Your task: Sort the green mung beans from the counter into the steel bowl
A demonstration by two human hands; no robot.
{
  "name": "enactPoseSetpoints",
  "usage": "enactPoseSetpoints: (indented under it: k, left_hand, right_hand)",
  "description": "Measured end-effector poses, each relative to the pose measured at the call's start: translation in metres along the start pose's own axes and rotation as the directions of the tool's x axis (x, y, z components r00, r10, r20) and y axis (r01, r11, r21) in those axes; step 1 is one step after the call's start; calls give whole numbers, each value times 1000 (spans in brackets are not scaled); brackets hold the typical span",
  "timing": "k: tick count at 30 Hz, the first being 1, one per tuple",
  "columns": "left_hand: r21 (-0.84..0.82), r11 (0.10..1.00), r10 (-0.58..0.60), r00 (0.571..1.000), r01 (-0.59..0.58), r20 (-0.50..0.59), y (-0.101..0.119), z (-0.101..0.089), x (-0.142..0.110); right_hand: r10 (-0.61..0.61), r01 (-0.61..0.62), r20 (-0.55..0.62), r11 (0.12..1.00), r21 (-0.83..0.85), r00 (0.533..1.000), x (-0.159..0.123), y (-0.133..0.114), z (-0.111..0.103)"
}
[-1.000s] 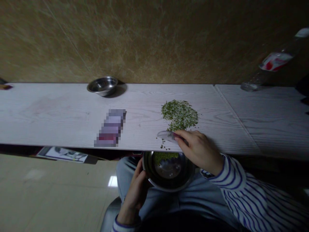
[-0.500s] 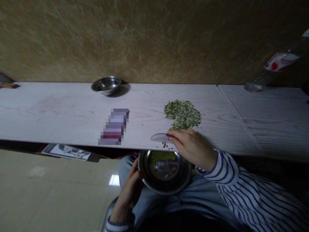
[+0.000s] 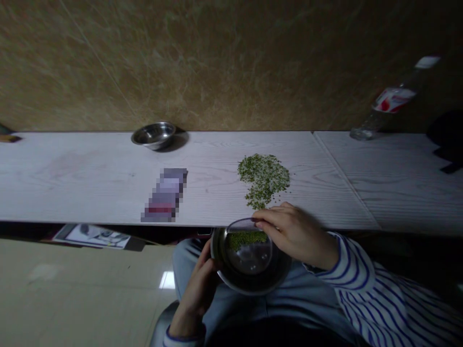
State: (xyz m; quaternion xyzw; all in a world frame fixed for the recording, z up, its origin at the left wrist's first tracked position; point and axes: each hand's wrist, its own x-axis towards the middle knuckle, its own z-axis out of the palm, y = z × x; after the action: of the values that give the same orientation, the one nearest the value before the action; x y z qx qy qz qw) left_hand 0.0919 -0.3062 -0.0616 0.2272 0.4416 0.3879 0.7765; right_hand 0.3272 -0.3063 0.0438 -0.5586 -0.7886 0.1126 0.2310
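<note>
My left hand (image 3: 198, 288) grips the left rim of a metal bowl (image 3: 231, 283) held over my lap, just below the table edge. Small green beans, mung beans by their look, lie in the bowl (image 3: 248, 239) along its far side. Between the thumb and fingers of my right hand (image 3: 296, 236) is a clear half-round plastic protractor (image 3: 241, 224), at the table edge above the bowl's far rim. Beyond that hand, a loose patch of green beans (image 3: 264, 176) is spread over the pale wood-grain tabletop (image 3: 210, 193).
A small metal bowl (image 3: 154, 137) stands by the wall, with a pixelated flat object (image 3: 164, 195) nearer the edge. At right are a clear bottle (image 3: 392, 100) with a red-and-white label and a dark object (image 3: 448, 140). Printed material (image 3: 94, 236) shows beneath the tabletop at left.
My right hand has drawn the protractor toward me, from the tabletop to over the bowl's far rim. Beans near the edge are gone from there. The view has shifted slightly.
</note>
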Motion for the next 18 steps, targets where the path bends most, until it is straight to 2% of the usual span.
enactPoseSetpoints:
  k: [3,6,8,12,15,18]
  left_hand:
    - [8,1000,-26,1000,26,6,-7,2,1]
    - [15,998,-56,998,56,28,-14,4,2]
    - [18,998,-67,997,66,25,-17,5,4]
    - [26,998,-65,997,64,48,-18,10,5]
    - [23,997,-75,995,73,67,-15,14,4]
    - [30,998,-57,997,55,51,-14,15,5]
  right_hand:
    - [61,-62,-117,998,-10,991,-17,17,-10]
    - [150,-157,-232,987,-12,961,-35,39,-23]
    - [186,-202,-262,979,-36,947,-43,50,-30]
    - [113,-133,-206,987,-86,972,-44,51,-33]
    - [81,-91,-125,993,-72,989,-30,43,-26]
    - [104,-111,-112,992,-60,988,-12,39,-17]
